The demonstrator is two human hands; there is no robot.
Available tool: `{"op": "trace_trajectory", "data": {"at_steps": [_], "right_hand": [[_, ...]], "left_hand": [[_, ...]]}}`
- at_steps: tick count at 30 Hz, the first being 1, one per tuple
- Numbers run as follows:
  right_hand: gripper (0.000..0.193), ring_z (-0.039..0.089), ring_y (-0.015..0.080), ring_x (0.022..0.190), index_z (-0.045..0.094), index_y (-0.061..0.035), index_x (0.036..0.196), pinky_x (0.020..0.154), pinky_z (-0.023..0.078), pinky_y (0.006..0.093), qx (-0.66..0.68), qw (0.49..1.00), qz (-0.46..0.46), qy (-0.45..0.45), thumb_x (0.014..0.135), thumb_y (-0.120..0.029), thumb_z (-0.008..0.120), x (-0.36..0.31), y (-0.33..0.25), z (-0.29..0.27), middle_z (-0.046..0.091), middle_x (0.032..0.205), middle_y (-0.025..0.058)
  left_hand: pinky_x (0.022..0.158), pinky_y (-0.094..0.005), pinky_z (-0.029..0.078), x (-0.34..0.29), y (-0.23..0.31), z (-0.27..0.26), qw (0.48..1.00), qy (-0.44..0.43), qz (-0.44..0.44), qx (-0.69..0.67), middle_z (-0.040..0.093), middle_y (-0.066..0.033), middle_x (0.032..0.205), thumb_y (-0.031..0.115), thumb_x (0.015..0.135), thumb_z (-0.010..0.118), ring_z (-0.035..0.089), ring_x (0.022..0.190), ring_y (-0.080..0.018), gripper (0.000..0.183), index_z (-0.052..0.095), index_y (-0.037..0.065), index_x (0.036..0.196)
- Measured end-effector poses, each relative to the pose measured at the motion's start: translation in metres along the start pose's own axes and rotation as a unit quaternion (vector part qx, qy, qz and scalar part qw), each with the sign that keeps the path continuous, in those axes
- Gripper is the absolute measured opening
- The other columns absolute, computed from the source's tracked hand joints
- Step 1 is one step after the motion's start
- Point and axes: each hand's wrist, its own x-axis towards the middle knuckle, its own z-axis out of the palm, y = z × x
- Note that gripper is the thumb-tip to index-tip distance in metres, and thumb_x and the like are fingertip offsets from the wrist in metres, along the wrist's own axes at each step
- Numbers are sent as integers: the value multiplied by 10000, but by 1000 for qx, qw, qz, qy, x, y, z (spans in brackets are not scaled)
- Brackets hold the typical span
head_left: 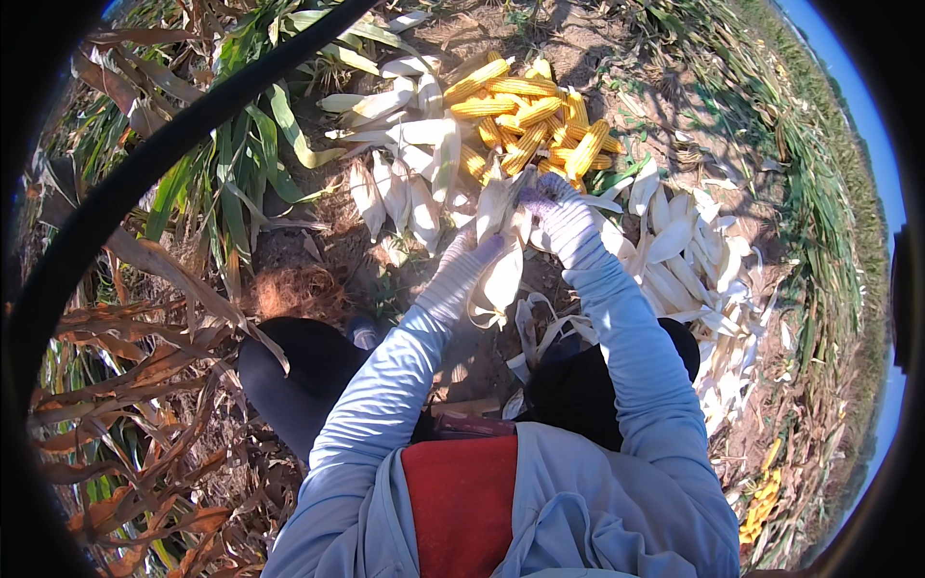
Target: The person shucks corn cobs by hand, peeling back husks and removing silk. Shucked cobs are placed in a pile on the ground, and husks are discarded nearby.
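Note:
An ear of corn in pale husk (502, 281) is between my hands, its pointed tip toward my body. My left hand (470, 252), in a light glove, is closed round its left side. At its far end my right hand (556, 204), in a purplish glove, has its fingers closed on the husk; the fingertips are partly hidden. Just beyond lies a heap of bare yellow corn cobs (525, 111). Unhusked ears (397, 197) lie on the ground to the left of my hands.
Stripped pale husks (674, 250) are piled at the right. Reddish-brown corn silk (299, 292) lies near my left knee. Dry and green corn stalks (231, 173) stand or lie along the left. More yellow cobs (761, 501) lie at the lower right. A dark curved bar (145, 164) crosses the upper left.

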Motion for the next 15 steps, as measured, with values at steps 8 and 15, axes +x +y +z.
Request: {"op": "trace_trajectory", "data": {"at_steps": [8,15], "right_hand": [[229,559,127,897,505,-7,1078,809,457,239,151,981,85,-82,862,-82,521,-20,9,2,580,967,50],[208,601,170,778,545,-12,1033,689,511,285,232,963,128,-56,859,-124,524,6,-1,-15,608,907,80]], "left_hand": [[865,-337,419,25,-21,-35,994,19,-38,-96,542,-93,1087,293,782,666,516,1007,-199,506,466,32,1165],[934,-356,390,18,-7,-29,974,-87,-71,-198,511,-105,1171,349,765,670,483,1090,-220,597,439,21,1208]]}}
